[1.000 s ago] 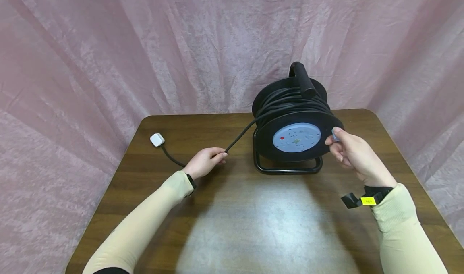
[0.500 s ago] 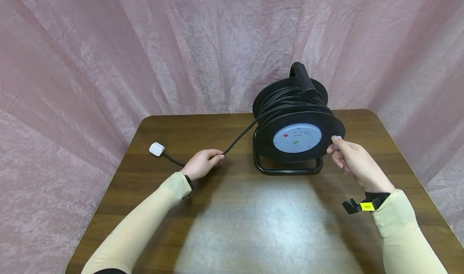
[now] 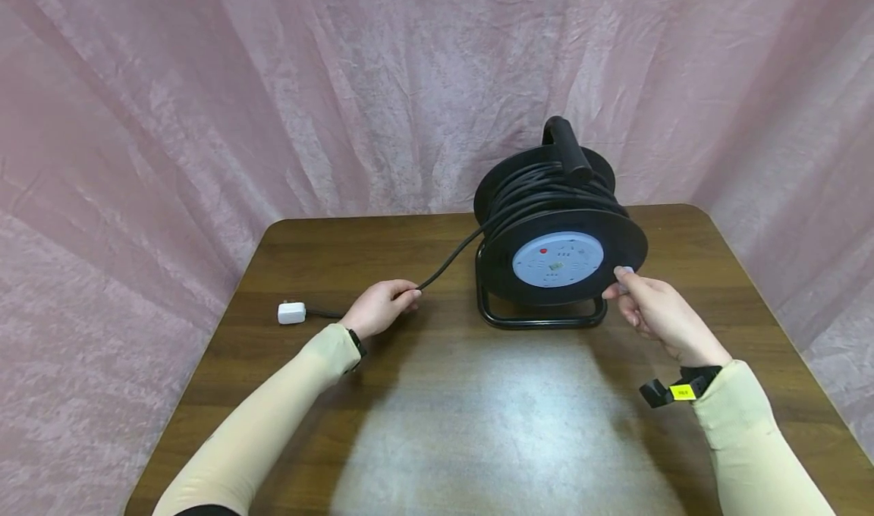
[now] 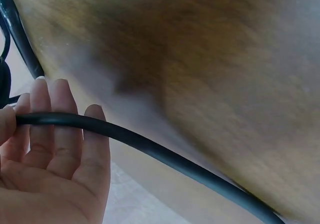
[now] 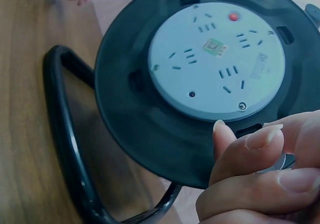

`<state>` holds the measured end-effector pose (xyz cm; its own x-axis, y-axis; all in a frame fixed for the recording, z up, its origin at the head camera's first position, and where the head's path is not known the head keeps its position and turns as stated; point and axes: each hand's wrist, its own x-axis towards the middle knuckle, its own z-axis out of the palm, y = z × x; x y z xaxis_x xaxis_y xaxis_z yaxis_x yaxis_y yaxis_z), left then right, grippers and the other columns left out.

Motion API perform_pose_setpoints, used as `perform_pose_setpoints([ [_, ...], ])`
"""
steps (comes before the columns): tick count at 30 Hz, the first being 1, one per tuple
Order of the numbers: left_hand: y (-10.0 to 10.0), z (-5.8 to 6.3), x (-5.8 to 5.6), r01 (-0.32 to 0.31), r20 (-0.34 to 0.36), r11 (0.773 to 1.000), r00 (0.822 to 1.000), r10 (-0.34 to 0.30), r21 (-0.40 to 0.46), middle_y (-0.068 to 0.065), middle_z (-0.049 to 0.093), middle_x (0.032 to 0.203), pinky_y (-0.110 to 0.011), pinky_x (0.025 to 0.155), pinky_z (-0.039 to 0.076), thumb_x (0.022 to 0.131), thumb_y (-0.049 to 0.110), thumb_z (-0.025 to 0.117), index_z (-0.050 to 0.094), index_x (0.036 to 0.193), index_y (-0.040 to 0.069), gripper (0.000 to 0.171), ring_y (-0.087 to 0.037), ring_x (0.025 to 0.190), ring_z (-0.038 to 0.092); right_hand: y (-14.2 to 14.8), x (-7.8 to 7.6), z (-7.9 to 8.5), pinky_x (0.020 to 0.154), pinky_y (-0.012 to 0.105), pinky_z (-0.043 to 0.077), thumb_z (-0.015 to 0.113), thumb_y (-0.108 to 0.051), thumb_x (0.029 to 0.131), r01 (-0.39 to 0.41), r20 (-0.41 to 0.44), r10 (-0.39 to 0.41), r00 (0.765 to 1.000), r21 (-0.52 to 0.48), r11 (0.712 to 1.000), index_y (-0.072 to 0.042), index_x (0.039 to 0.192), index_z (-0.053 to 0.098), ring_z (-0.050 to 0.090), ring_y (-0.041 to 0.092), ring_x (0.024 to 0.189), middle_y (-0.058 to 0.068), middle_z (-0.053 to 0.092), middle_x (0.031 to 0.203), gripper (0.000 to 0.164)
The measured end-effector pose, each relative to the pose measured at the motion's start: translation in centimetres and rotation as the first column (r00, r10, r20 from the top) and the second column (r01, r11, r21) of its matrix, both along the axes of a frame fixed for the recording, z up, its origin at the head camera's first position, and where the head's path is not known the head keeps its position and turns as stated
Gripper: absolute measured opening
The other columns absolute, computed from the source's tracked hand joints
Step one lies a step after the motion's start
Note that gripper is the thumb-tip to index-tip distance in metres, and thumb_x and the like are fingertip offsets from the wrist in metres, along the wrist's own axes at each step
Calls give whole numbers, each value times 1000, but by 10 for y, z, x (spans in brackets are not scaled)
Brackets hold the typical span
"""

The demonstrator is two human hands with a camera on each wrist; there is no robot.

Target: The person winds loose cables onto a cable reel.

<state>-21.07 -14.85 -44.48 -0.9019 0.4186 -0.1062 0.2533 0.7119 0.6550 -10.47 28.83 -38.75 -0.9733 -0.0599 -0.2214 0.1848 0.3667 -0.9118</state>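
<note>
A black cable reel with a pale blue-grey socket panel stands toward the back right of the table. Black cable leads from its drum to my left hand, which pinches it between thumb and fingers. In the left wrist view the cable crosses the extended fingers. Beyond this hand, the cable ends in a white plug. My right hand pinches a small pale knob at the lower right of the reel's face. In the right wrist view, curled fingers mostly hide that knob.
The reel rests on a black tubular stand, and a thick black carry handle rises above it. Beneath is a brown wooden table with rounded back corners. A pink curtain hangs behind it.
The reel's face has turned clockwise, taking the red button up and right. My right hand has moved down with the knob. The white plug has swung nearer and turned; my left hand barely shifted.
</note>
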Motion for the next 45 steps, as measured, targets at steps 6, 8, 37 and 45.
perform_pose_setpoints([
  [6, -1, 1, 1, -6, 14, 1000, 1000, 6, 14, -2, 73, 97, -39, 86, 51, 104, 34, 54, 70, 116, 10, 31, -15, 91, 65, 0, -2, -10, 38, 25, 27, 40, -56, 103, -7, 40, 8, 999, -8, 1000, 7, 115, 57, 32, 8, 46, -5, 43, 60, 67],
  [8, 0, 2, 0, -4, 14, 1000, 1000, 4, 26, -3, 73, 96, -39, 85, 51, 104, 34, 54, 70, 116, 9, 32, -16, 91, 66, 0, -2, -13, 38, 24, 27, 40, -56, 103, -9, 52, 10, 999, -16, 1000, 9, 118, 56, 31, 7, 46, -5, 43, 60, 69],
  [37, 1, 29, -6, 144, -35, 971, 987, -154, -192, 0, 72, 101, -39, 87, 49, 102, 31, 57, 73, 114, 12, 28, -16, 94, 63, -15, -3, -31, 40, 24, 27, 41, -57, 103, -29, 129, 28, 991, 7, 1000, 7, 101, 53, 31, 9, 44, 1, 47, 60, 65],
  [45, -4, 41, -5, 173, -15, 949, 983, -183, -265, 4, 69, 98, -38, 84, 50, 101, 32, 59, 73, 112, 13, 26, -14, 91, 61, -19, -4, -34, 44, 25, 29, 40, -61, 101, -50, 151, 44, 988, 39, 998, 6, 103, 54, 35, 11, 49, 1, 48, 62, 68],
])
